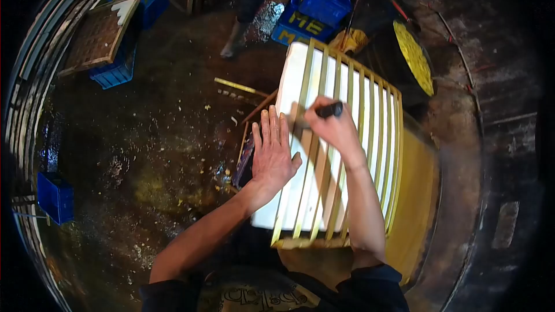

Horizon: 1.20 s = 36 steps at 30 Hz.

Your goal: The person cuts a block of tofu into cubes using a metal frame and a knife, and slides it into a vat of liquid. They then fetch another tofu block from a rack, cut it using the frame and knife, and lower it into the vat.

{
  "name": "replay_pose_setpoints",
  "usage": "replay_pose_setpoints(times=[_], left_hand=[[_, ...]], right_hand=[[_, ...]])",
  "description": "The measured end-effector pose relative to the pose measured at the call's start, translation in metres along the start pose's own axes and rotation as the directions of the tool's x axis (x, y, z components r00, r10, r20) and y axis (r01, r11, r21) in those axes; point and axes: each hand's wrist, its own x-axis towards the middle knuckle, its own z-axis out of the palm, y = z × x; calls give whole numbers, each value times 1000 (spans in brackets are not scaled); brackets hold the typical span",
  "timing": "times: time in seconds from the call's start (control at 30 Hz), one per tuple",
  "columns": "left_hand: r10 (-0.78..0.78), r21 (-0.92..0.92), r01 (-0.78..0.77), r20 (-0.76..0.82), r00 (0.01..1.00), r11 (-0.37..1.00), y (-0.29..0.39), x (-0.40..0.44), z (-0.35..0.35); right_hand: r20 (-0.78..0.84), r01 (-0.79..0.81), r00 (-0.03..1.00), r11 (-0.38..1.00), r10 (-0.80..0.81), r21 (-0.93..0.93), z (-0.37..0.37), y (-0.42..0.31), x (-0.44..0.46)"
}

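Observation:
A large white slab [296, 58] that looks like tofu lies in front of me under a yellowish slatted rack [399, 133], its slats running lengthwise over it. My right hand [335, 130] is closed around the black handle of a knife [330, 110], above the slats left of the middle. The knife's blade is blurred and partly hidden, pointing left and down toward the slab. Flat and with fingers stretched out, my left hand [270, 153] rests at the slab's left edge, beside the blade. It holds nothing.
Blue crates [324, 0] are stacked beyond the slab. More stand at the upper left, near a wooden-framed woven tray [101, 37]. A blue bin [55, 197] sits far left. At right is a yellow-topped round container [413, 58]. Another person's foot [231, 40] is on the wet floor.

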Motion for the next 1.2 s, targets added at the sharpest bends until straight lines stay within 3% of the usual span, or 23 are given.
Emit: replay_pose_setpoints(times=[0.1, 0.13, 0.23, 0.3, 0.37, 0.43, 0.5, 0.57, 0.6, 0.7, 0.73, 0.8, 0.9, 0.93, 0.97, 1.0, 1.03, 1.07, 1.1, 1.13, 1.17, 1.2], left_hand=[[-58, -104, 71, 127, 990, 992, 4, -80, -26], [-38, -165, 58, 120, 992, 985, 0, -109, -25], [-39, -303, 131, 294, 955, 944, -18, -178, -46], [6, -318, 83, 269, 963, 944, -41, -203, -57], [34, -280, 29, 218, 975, 959, -63, -211, -60], [63, -300, -8, 177, 982, 954, -71, -203, -67], [98, -326, -42, 157, 983, 944, -70, -190, -68], [196, -371, -136, 128, 972, 919, -59, -168, -63], [282, -376, -247, 39, 959, 893, -54, -158, -52], [401, -303, -349, 130, 907, 887, -24, -126, -38], [437, -266, -394, 127, 890, 880, -17, -118, -33], [472, -231, -433, 153, 868, 871, -13, -110, -19], [493, -213, -455, 183, 851, 864, -8, -95, -18], [493, -216, -454, 184, 850, 864, -9, -90, -15], [480, -195, -448, 174, 860, 872, -12, -82, -13], [477, -188, -447, 162, 864, 875, -15, -76, -9], [472, -179, -446, 142, 870, 877, -14, -68, -5], [465, -196, -435, 145, 873, 879, -10, -59, -9], [461, -224, -424, 150, 874, 877, -6, -48, -11], [468, -224, -434, 128, 875, 873, -4, -37, -12], [484, -233, -451, 109, 868, 862, -2, -23, -10], [491, -213, -462, 111, 864, 861, -1, -5, -9]], right_hand=[[90, -53, 995, 990, 41, 128, 11, -44, -112], [131, -103, 988, 986, 86, 129, 14, -57, -143], [148, -172, 975, 984, 163, 52, 24, -93, -207], [156, -87, 985, 994, 75, 71, 38, -91, -234], [103, -176, 981, 977, 164, 121, 50, -89, -251], [22, -256, 963, 890, 268, 377, 28, -105, -274], [-54, -162, 980, 929, 190, 334, 15, -105, -308], [-77, -395, 881, 817, 466, 421, 35, -98, -342], [-174, -389, 831, 776, 528, 496, 61, -84, -352], [-281, -425, 571, 570, 772, 703, 149, -21, -373], [-279, -419, 560, 558, 780, 717, 169, -6, -374], [-504, -436, 507, 713, 699, 550, 199, 17, -369], [-540, -391, 470, 713, 698, 582, 229, 38, -372], [-517, -431, 403, 655, 755, 621, 243, 47, -369], [-392, -307, 407, 528, 825, 792, 240, 39, -362], [-469, -214, 484, 619, 739, 756, 274, 70, -373], [-428, -274, 390, 547, 815, 791, 305, 95, -374], [-175, -314, 350, 291, 920, 904, 312, 104, -372], [-305, -666, 560, 637, 771, 388, 311, 103, -363], [-359, -415, 598, 660, 716, 626, 354, 139, -379], [-118, -461, 640, 502, 759, 732, 278, 62, -345], [11, -747, 546, 481, 838, 459, 253, 45, -337]])
